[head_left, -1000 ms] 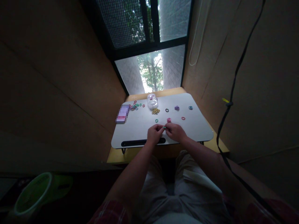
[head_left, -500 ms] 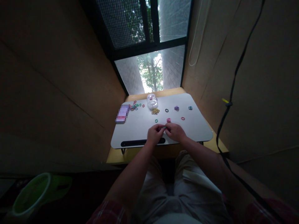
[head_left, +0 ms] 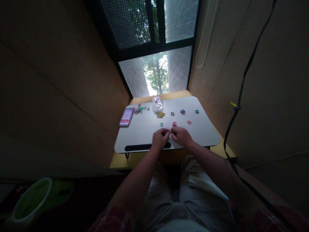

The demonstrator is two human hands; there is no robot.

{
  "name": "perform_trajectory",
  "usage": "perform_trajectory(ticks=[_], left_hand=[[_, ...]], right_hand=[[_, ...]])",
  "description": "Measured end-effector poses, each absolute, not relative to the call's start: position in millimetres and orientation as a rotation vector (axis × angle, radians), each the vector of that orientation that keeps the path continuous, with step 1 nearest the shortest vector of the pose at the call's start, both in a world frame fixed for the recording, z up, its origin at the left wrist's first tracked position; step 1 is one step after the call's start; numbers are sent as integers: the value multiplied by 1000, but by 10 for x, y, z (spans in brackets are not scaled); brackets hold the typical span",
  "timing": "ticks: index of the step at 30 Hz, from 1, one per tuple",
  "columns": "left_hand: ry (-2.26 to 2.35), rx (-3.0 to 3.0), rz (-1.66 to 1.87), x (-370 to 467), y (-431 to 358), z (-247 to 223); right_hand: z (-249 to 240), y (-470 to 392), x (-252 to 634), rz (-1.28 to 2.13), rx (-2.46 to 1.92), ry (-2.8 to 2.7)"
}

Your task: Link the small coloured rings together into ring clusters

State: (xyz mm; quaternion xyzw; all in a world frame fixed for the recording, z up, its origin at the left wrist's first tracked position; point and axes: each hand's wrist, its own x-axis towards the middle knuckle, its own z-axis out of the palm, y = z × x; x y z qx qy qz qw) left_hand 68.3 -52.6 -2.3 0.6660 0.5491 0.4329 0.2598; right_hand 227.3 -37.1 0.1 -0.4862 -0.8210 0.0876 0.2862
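My left hand [head_left: 161, 138] and my right hand [head_left: 180, 136] meet above the front of the white lap table [head_left: 140, 135]. Between their pinched fingertips is a small green hair tie [head_left: 170, 131], mostly covered by the fingers. Just beyond the fingers lie a bundle of pink hair ties [head_left: 174, 124] and a single green ring-shaped hair tie [head_left: 161, 124]. Further back are a yellow bunch [head_left: 160, 115], a dark hair tie [head_left: 172, 113] and a purple bunch [head_left: 182, 111]. On the right sit a red-pink hair tie [head_left: 189, 122] and a teal bunch [head_left: 197, 111].
A clear plastic jar [head_left: 157, 105] stands at the table's back. Mixed hair ties [head_left: 138, 110] lie at the back left, beside a blurred-out phone-like object [head_left: 126, 117]. A black slot strip [head_left: 137, 148] runs along the front edge. A dark cord [head_left: 243, 77] hangs at right.
Both hands stay together at the same place, with only slight finger movement around the green hair tie. Things on the table have not moved.
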Motion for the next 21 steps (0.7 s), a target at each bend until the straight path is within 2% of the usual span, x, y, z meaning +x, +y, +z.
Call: perform_trajectory(ticks=[21], left_hand=[[1492,1786,1163,685,-547,1]], right_hand=[[4,-356,2274,246,-1279,-2180]])
